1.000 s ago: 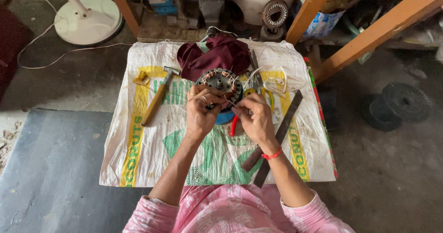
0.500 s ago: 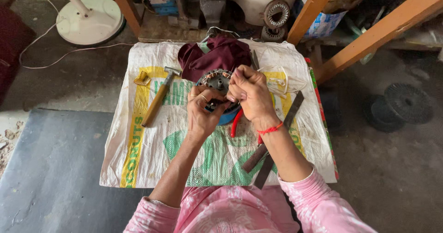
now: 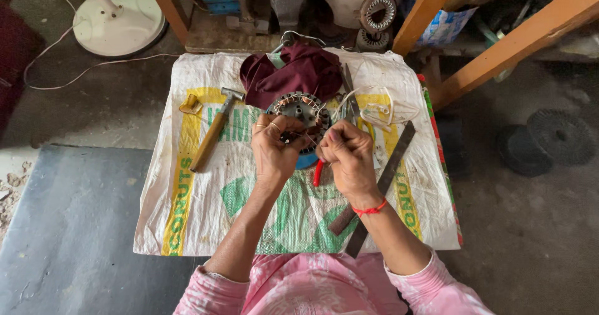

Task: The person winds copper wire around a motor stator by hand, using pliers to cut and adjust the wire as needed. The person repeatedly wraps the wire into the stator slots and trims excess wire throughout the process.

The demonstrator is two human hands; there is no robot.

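Note:
A round metal motor stator [image 3: 302, 110] with copper windings sits upright over a blue object on a white woven sack [image 3: 206, 215]. My left hand [image 3: 273, 145] grips the stator's near edge. My right hand [image 3: 347, 155] is pinched shut on a thin white string [image 3: 359, 100] that loops up and to the right from the windings. A red-handled tool [image 3: 318, 171] lies just below the stator, between my wrists.
A wooden-handled hammer [image 3: 211, 134] lies left of my hands, a maroon cloth [image 3: 298, 73] behind the stator, and two flat metal bars [image 3: 380, 184] to the right. A white fan base [image 3: 118, 20], wooden frame legs [image 3: 518, 37] and dark round discs [image 3: 549, 137] surround the sack.
My right hand rose up beside the stator, pulling the string, then came back down to the stator's right edge. My left hand stayed on the stator.

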